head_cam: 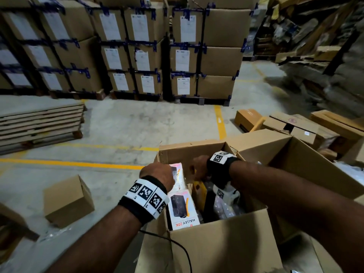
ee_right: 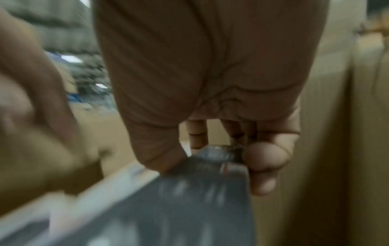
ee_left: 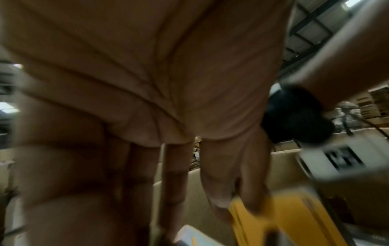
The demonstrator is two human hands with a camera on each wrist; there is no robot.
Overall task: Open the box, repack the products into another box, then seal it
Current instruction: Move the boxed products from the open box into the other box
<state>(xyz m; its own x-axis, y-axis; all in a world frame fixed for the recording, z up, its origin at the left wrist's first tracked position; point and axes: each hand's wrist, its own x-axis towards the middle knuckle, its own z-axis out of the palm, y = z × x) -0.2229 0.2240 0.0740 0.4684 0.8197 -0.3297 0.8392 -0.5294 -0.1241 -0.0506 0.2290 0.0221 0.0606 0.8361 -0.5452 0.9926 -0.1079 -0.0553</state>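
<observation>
Both hands reach into carton [head_cam: 226, 251]; right fingers [ee_right: 264, 159] clamp product [ee_right: 189, 199]; left fingers' state unclear.

stacked, labelled cartons [head_cam: 183, 56] stand on pallets across the concrete floor [head_cam: 122, 123]; flat cardboard sheets [head_cam: 39, 125] lie left, a small closed carton [head_cam: 68, 200] nearer.

Open carton [head_cam: 222, 251] was plain brown; product box [head_cam: 182, 208] white, with a black image, orange accent and red-and-black lettering. Item beside it [head_cam: 200, 196] yellow. Wristbands [head_cam: 144, 200] black with white, black-patterned marker tiles; floor lines [head_cam: 74, 164] yellow
</observation>
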